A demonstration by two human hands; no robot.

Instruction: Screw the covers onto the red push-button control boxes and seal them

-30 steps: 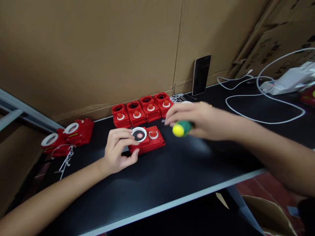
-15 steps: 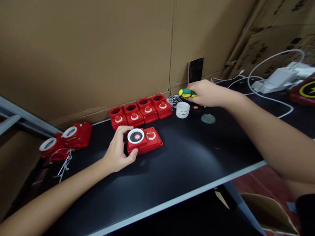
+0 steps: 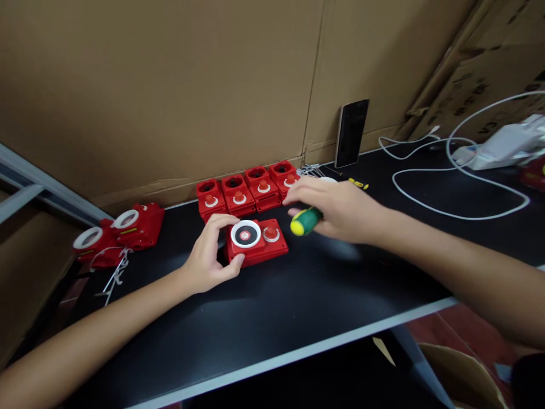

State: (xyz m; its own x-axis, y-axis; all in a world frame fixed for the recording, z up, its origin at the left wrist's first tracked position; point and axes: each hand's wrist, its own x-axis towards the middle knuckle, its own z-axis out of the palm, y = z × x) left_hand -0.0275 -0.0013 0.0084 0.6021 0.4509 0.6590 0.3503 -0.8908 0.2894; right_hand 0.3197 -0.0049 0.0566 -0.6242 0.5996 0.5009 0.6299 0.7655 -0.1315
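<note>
My left hand grips the left end of a red plastic box, thumb in front and fingers behind. The box lies on the black table and carries a white ring around a black disc with a red and white emblem, plus a red knob. Just right of the box, my right hand is closed round a screwdriver with a green and yellow handle, its yellow end towards me; its shaft is hidden. Behind that hand, a white ring stack is mostly covered.
Several similar red boxes stand in a row against the cardboard wall. At left lie two red units with white rings. A phone leans on the wall, and a white cable loops at right.
My right hand has come from beside the phone leftwards and nearer, carrying the screwdriver to the box's right side. My left hand keeps its hold; the view has shifted slightly.
</note>
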